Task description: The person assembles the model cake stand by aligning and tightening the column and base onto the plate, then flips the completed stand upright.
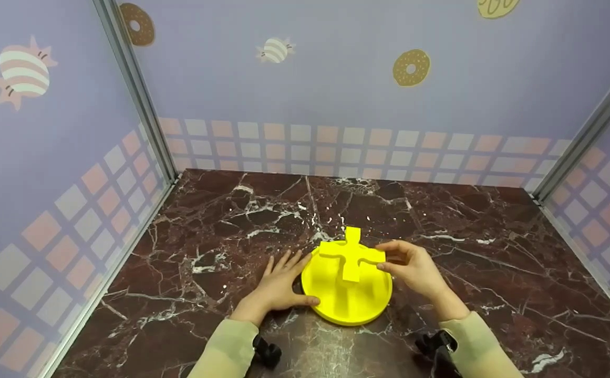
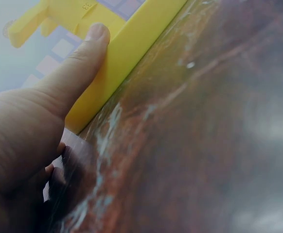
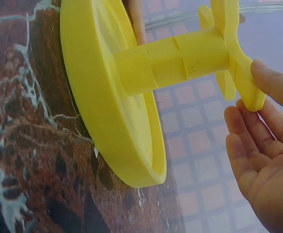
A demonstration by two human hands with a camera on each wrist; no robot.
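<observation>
A yellow round dish-like base (image 1: 328, 294) with a raised rim sits on the dark marbled table. From its middle rises a thick yellow post (image 3: 168, 63), topped by a yellow cross-shaped piece (image 1: 352, 256) with broad arms. My left hand (image 1: 278, 289) lies against the left side of the base, fingers spread. In the left wrist view, its thumb (image 2: 80, 63) presses on the rim (image 2: 132, 53). My right hand (image 1: 415, 266) pinches the right arm of the cross; the right wrist view shows the thumb (image 3: 273, 82) on top and fingers (image 3: 248, 131) curled below.
The marbled table (image 1: 205, 315) spreads around the base, with white flecks behind it. Lilac panels (image 1: 336, 68) with sweets and checks stand behind and at both sides, joined by metal posts (image 1: 139, 89). Dark wrist devices (image 1: 268, 352) sit below the wrists.
</observation>
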